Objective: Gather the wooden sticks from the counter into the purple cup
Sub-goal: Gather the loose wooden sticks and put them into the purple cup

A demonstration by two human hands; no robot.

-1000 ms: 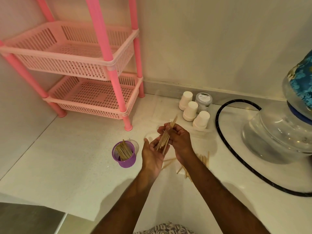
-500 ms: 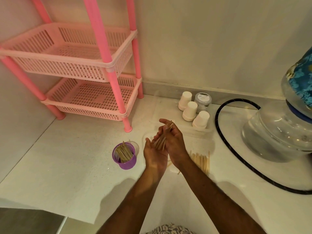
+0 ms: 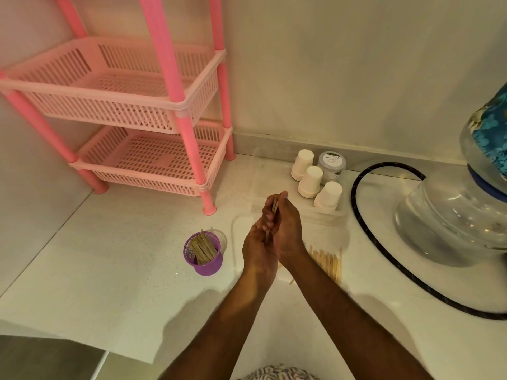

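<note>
The purple cup stands on the white counter, with several wooden sticks upright inside it. To its right, my left hand and my right hand are pressed together palm to palm around a bundle of wooden sticks. Only the bundle's top end shows between the fingers. More loose wooden sticks lie in a row on the counter just right of my right wrist, partly hidden by it.
A pink two-tier basket rack stands at the back left. Three upturned white paper cups and a grey-lidded jar sit behind my hands. A large water bottle and a black hose fill the right side.
My hands have closed tighter around the stick bundle, turning it more upright. The sticks that poked out a second ago are now mostly hidden between my palms.
</note>
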